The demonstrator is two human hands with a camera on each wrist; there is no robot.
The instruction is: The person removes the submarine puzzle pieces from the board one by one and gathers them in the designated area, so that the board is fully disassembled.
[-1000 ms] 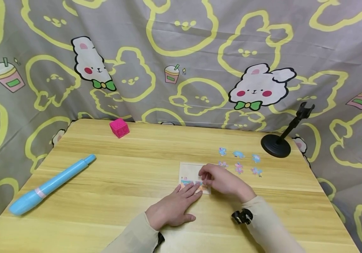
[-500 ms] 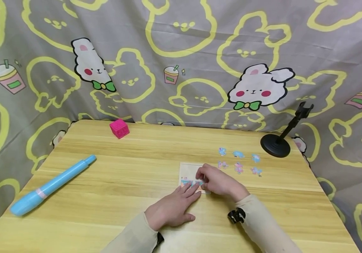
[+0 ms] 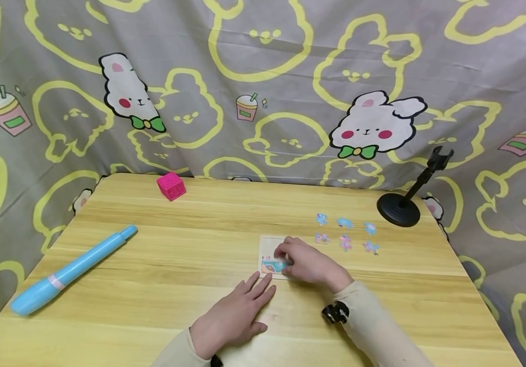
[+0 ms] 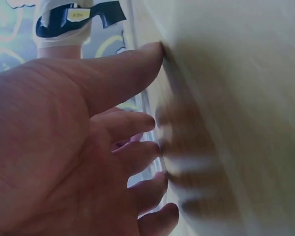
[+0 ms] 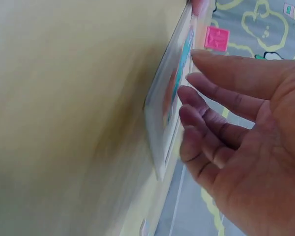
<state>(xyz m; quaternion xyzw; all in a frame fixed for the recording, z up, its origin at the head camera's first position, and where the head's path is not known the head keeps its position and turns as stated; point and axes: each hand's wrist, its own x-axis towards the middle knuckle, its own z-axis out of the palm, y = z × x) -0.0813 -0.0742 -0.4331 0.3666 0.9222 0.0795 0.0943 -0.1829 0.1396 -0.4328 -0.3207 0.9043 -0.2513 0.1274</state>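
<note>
A small light-coloured puzzle board point(image 3: 266, 243) lies on the table, with joined blue and orange jigsaw pieces point(image 3: 269, 267) along its near side. My right hand point(image 3: 307, 261) is over the board's right part, fingers loosely bent. In the right wrist view, thumb and fingertips point(image 5: 187, 101) stand apart close above the pieces, nothing visible between them. Palm down, my left hand point(image 3: 232, 316) rests on the table with spread fingers, its fingertips right at the board's near edge. Several loose blue and pink jigsaw pieces point(image 3: 345, 241) lie in two rows beyond the right hand.
A black stand point(image 3: 398, 209) with a round base is at the back right of the wooden table point(image 3: 189, 229). A pink cube point(image 3: 171, 186) sits at the back left, and a long blue pen-shaped object point(image 3: 74, 270) lies on the left. A patterned curtain point(image 3: 226, 66) hangs behind.
My left hand has drawn back from the board toward the near left, uncovering the joined pieces. My right hand has shifted left over the board.
</note>
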